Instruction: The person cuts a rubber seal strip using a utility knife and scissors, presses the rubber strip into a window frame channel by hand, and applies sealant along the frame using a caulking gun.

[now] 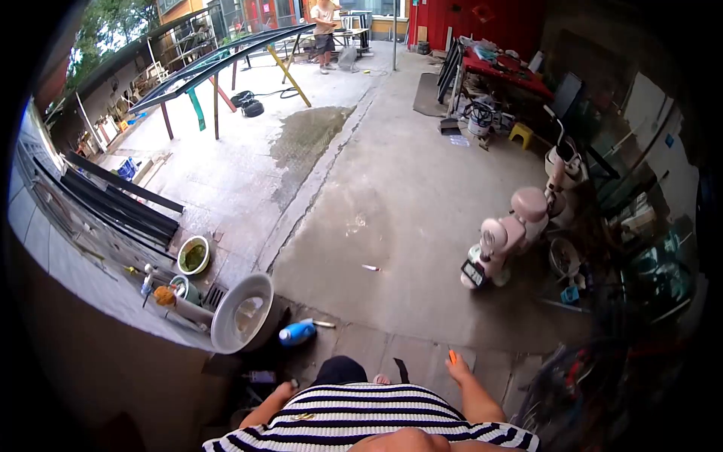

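Observation:
My right hand (457,371) is closed around a small bright orange object (453,357), perhaps a handle; its kind is too small to tell. My left hand (285,390) is down by my left side with the fingers curled. A small pale spot shows at its fingertips, and I cannot make out what it is. Ahead of the left hand, a blue bottle (297,334) lies on the paving beside a pale stick-like handle (324,324). A large grey basin (267,301) stands tilted to the left of the bottle.
A pink electric scooter (512,230) is parked at right. On the wet concrete lies a small white-and-red object (372,267). A green-filled bowl (193,256) and dark metal bars (120,203) line the left wall. Farther off are a frame on trestles (226,56), a red table (504,71) and a person (324,34).

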`<state>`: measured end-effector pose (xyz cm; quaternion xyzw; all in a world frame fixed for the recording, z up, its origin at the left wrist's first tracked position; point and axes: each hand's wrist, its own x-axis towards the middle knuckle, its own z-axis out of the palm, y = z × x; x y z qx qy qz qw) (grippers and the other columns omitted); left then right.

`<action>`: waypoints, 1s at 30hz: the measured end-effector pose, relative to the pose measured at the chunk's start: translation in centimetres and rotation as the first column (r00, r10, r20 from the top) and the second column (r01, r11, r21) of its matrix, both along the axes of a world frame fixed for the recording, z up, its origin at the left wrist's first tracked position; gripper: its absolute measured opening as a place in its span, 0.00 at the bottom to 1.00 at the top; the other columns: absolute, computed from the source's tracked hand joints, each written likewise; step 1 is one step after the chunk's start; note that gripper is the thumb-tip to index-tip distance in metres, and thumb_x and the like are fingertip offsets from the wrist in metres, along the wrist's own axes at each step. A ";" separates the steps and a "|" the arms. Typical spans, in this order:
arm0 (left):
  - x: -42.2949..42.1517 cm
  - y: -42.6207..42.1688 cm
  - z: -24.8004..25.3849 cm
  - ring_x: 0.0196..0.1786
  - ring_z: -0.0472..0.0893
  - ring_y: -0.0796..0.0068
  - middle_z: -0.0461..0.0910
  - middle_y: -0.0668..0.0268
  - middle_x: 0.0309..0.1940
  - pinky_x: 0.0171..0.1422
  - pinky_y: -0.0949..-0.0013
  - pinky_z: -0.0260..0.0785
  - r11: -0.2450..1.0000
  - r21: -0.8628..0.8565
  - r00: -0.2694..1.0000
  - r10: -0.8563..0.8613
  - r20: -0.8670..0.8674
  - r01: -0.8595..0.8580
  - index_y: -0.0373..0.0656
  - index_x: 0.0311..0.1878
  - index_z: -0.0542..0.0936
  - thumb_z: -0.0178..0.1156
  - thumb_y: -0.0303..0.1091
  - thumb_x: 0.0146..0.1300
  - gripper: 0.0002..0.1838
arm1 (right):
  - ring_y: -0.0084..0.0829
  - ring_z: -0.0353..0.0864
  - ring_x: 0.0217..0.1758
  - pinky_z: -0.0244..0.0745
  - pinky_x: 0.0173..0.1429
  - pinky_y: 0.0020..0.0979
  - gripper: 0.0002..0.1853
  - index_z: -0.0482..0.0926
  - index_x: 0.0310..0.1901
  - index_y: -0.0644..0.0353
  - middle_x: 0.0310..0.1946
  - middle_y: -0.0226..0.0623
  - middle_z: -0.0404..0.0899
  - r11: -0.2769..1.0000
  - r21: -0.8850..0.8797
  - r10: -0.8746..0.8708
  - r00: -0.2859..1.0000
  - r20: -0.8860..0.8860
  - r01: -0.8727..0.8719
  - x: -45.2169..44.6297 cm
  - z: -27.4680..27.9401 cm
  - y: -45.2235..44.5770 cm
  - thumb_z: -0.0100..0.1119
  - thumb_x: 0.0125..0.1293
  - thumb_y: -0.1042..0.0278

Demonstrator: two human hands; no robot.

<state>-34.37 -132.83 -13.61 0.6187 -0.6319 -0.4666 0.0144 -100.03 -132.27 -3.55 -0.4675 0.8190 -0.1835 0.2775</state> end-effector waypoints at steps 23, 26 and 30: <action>-33.5 -102.0 24.0 0.35 0.80 0.58 0.80 0.55 0.32 0.42 0.60 0.72 0.885 -0.389 0.965 0.204 -0.166 -0.254 0.39 0.39 0.72 0.71 0.44 0.49 0.24 | 0.50 0.83 0.45 0.77 0.49 0.46 0.22 0.75 0.48 0.62 0.40 0.51 0.82 0.703 0.302 -0.673 0.740 -0.010 0.644 -19.0 -4.5 -63.3 0.68 0.58 0.57; -35.2 -108.2 24.8 0.33 0.79 0.59 0.80 0.55 0.28 0.42 0.60 0.72 0.931 -0.309 0.980 0.195 -0.030 -0.195 0.40 0.34 0.76 0.70 0.44 0.50 0.19 | 0.49 0.83 0.46 0.76 0.50 0.47 0.26 0.77 0.48 0.67 0.42 0.53 0.82 0.818 0.304 -0.488 0.869 -0.083 0.488 -23.3 -2.8 -75.4 0.68 0.56 0.54; -30.9 -108.5 17.5 0.44 0.84 0.53 0.85 0.50 0.38 0.50 0.58 0.75 0.924 0.081 0.927 0.367 0.078 -0.373 0.38 0.39 0.81 0.59 0.46 0.60 0.18 | 0.49 0.83 0.47 0.76 0.50 0.46 0.25 0.77 0.46 0.67 0.42 0.54 0.82 0.817 0.427 -0.505 0.838 0.207 0.387 -27.2 -1.4 -97.0 0.64 0.56 0.51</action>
